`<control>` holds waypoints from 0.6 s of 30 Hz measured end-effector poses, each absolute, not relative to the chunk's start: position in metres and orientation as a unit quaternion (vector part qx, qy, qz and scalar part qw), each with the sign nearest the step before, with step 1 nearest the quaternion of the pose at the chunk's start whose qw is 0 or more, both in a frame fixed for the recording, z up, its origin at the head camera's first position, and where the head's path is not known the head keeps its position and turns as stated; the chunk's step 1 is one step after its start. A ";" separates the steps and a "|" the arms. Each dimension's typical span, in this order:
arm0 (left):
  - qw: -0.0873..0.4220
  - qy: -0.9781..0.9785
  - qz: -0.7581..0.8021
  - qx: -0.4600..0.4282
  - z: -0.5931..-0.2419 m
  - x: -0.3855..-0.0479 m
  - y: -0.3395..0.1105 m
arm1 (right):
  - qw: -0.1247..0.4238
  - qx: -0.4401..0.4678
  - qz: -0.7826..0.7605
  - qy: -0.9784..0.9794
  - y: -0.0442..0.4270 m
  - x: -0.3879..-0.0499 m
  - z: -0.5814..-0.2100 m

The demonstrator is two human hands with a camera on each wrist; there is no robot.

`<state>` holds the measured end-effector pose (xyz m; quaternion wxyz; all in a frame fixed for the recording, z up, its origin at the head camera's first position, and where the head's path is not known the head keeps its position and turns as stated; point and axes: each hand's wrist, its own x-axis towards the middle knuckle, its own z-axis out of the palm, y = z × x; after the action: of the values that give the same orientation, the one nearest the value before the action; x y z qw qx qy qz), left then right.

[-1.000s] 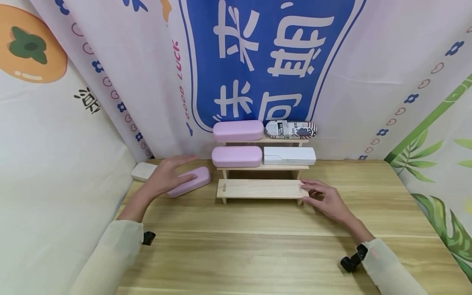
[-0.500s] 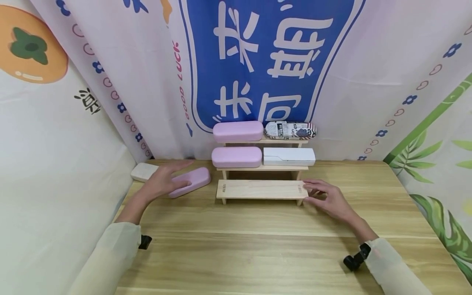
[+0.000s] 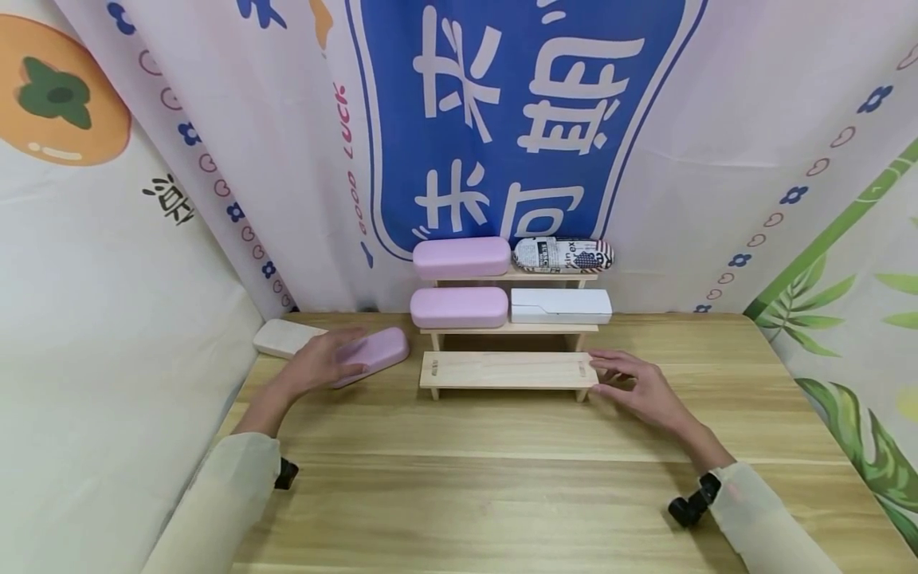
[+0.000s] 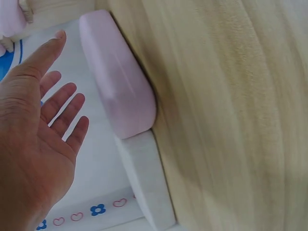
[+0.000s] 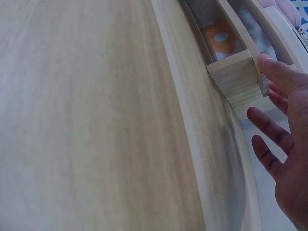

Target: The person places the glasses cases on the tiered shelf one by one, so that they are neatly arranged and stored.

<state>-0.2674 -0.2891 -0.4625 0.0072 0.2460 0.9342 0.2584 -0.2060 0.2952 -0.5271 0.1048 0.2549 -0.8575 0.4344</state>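
Head: left hand (image 3: 315,367), fingers loose, is over the pink case (image 3: 383,348) on the surface (image 3: 466,494), left of the wooden stand (image 3: 509,371); right hand (image 3: 641,389) pinches the stand's right end. Left wrist: fingers spread, grasping nothing; pale case (image 4: 148,178) beside the pink one. Right wrist: thumb on stand edge.

Angled lilac rounded case (image 3: 382,348): left hand (image 3: 319,363) hides its left end from the head camera.
Off-white oblong case (image 3: 281,338): right end sits partly behind that hand.
Pale wooden bottom shelf (image 3: 509,370): end marks (image 3: 434,367) are too small to read.
Blue lettered panel (image 3: 509,88): top edge cuts it off.
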 end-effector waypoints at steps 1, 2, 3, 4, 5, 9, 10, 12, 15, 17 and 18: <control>0.009 0.934 0.260 0.246 -0.464 -0.268 -0.289 | 0.104 0.253 0.434 -0.858 0.296 -0.206 -0.528; 0.011 0.933 0.262 0.246 -0.466 -0.269 -0.289 | 0.105 0.251 0.434 -0.859 0.296 -0.206 -0.528; 0.012 0.932 0.264 0.246 -0.468 -0.270 -0.289 | 0.105 0.250 0.433 -0.860 0.296 -0.206 -0.529; 0.013 0.932 0.266 0.247 -0.470 -0.271 -0.288 | 0.106 0.247 0.432 -0.861 0.297 -0.206 -0.529; 0.014 0.932 0.267 0.247 -0.472 -0.271 -0.288 | 0.105 0.245 0.431 -0.862 0.297 -0.206 -0.529; 0.016 0.933 0.262 0.247 -0.479 -0.276 -0.286 | 0.105 0.236 0.429 -0.865 0.298 -0.206 -0.531; 0.018 0.933 0.260 0.247 -0.480 -0.278 -0.286 | 0.105 0.235 0.431 -0.865 0.298 -0.206 -0.532; 0.020 0.935 0.256 0.245 -0.483 -0.280 -0.286 | 0.102 0.229 0.434 -0.865 0.298 -0.206 -0.533; 0.023 0.936 0.255 0.243 -0.486 -0.282 -0.285 | 0.097 0.224 0.441 -0.864 0.298 -0.206 -0.533; 0.025 0.936 0.257 0.239 -0.487 -0.283 -0.285 | 0.095 0.220 0.444 -0.863 0.297 -0.206 -0.533; 0.026 0.936 0.259 0.237 -0.487 -0.283 -0.285 | 0.096 0.219 0.444 -0.864 0.297 -0.206 -0.533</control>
<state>-0.2832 -0.2851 -0.4875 0.0265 0.2365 0.9361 0.2590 -0.2055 0.2965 -0.5328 0.0957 0.2192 -0.8636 0.4438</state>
